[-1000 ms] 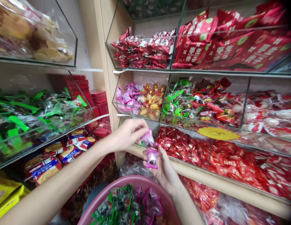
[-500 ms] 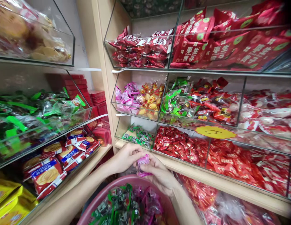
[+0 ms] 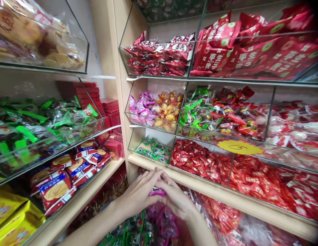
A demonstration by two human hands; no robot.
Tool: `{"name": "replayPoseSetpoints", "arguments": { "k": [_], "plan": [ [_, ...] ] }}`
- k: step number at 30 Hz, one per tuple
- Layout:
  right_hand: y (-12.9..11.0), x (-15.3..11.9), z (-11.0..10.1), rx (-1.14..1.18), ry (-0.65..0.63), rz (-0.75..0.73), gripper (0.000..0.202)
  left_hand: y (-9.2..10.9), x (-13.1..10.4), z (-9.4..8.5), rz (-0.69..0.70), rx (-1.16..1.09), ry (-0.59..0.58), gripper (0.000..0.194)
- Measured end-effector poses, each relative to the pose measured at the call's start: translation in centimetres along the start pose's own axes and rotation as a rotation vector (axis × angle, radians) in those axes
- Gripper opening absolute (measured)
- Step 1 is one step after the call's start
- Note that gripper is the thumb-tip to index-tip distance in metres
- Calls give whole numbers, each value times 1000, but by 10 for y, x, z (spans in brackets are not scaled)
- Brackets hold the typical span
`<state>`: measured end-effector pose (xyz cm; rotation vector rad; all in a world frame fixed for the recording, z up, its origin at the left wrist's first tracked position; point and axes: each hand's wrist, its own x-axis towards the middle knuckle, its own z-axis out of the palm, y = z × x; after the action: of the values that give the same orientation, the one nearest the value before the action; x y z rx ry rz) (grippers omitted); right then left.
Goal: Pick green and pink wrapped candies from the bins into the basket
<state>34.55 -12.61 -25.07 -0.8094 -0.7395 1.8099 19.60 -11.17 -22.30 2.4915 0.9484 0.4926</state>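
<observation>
A small pink-purple wrapped candy (image 3: 157, 192) shows between my two hands, just in front of the shelf edge. My left hand (image 3: 139, 191) lies over it from the left, fingers bent and touching the right hand. From the other side, my right hand (image 3: 177, 202) closes on the candy with curled fingers. Part of the wrapper is hidden by the fingers. Below my hands are green-wrapped candies (image 3: 132, 229) and pink-wrapped candies (image 3: 165, 222); my forearms cover part of them.
Clear bins ahead hold pink candies (image 3: 142, 108), yellow candies (image 3: 168, 112) and red-wrapped candies (image 3: 192, 157). A yellow price tag (image 3: 239, 147) is on the bin front. On the left are cookie packs (image 3: 56, 189) and green-tabbed packets (image 3: 28, 133). A wooden shelf edge (image 3: 212, 191) runs across.
My left hand has turned over and now covers more of the candy, and both hands have moved slightly lower. The view has shifted a little, and the tub's rim no longer shows clearly.
</observation>
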Motion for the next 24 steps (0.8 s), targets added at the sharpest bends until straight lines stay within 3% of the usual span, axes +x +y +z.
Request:
{"name": "replayPoseSetpoints", "arguments": {
  "k": [6,13,16,20,24],
  "plan": [
    [5,0,-2,-10,-11,48,85,-6,-5,14,-67,73,-27,79],
    [3,-5,-7,-46,-143,82,87,-14,-12,16,-140,44,-2,67],
    [0,0,-17,-266,8,23,74,-13,-20,18,-216,12,-40,64],
    [0,17,-40,-633,345,-291,62,0,-27,27,-277,-15,-174,65],
    [3,27,-53,-695,345,-380,56,3,-24,48,-200,48,-227,54]
  ]
}}
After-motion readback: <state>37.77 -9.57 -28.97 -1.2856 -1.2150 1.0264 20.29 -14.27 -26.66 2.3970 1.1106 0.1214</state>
